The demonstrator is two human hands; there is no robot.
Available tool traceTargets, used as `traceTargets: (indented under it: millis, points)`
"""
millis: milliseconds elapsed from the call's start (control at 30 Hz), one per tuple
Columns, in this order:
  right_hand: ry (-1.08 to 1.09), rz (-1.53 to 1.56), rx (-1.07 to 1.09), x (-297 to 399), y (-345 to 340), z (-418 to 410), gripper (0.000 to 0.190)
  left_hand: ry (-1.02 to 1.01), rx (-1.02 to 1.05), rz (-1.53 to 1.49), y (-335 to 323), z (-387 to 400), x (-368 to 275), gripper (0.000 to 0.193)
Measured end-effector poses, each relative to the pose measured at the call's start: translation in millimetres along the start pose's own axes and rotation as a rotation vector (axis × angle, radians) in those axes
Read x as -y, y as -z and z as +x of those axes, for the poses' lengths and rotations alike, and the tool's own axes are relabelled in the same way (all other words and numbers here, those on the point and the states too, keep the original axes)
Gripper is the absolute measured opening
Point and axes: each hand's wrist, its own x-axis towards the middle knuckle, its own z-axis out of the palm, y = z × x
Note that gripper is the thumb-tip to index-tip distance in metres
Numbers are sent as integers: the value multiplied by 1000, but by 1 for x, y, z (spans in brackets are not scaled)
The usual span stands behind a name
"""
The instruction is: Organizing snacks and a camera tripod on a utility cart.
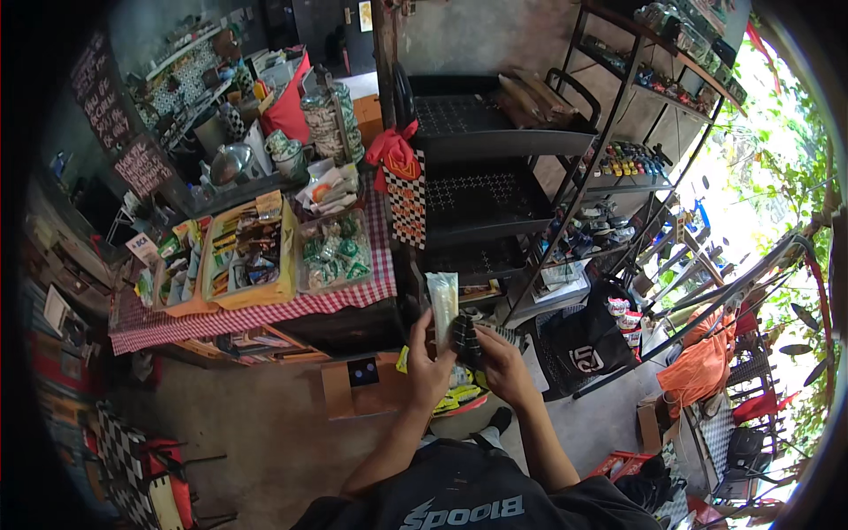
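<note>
My left hand (429, 368) is closed around a long, clear plastic packet (444, 308) with pale contents, held upright in front of my body. Close on its right, my right hand (505, 361) grips a small dark piece with light lines (467, 341); its exact kind is unclear. Below both hands, yellow packets (460, 397) lie in a container with a red rim, partly hidden by my forearms. An open cardboard box (336, 391) stands on the floor left of them.
A counter with a red checkered cloth (344, 301) holds a yellow basket (286, 291) of sachets and a clear tub (334, 255) of wrapped items. Ahead stands a black tiered cart (503, 142). Metal shelving (623, 189), a black bag (583, 344) and an orange cloth (699, 368) are at the right.
</note>
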Motion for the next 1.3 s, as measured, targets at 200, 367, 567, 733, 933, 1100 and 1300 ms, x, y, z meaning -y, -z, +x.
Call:
traceTargets:
  millis: [200, 367, 567, 733, 933, 1100, 1300]
  points:
    - [-23, 65, -72, 4, 18, 13, 40, -11, 183, -125, -8, -9, 5, 56]
    - [71, -41, -84, -3, 39, 25, 47, -103, 220, -111, -26, 8, -3, 59]
    - [99, -16, 27, 3, 58, 9, 50, -72, 114, -194, -50, 28, -18, 65]
    - [90, 41, -38, -13, 100, 4, 48, -136, 231, 34, -90, 15, -10, 48]
    - [107, -4, -252, -43, 152, 4, 46, -237, 351, 51, -140, 3, 1, 51]
    - [123, -3, -233, -46, 169, -9, 46, -241, 236, 102, -176, 3, 0, 55]
    - [97, 70, -127, -45, 170, -26, 41, -198, 124, -56, -193, 9, -2, 52]
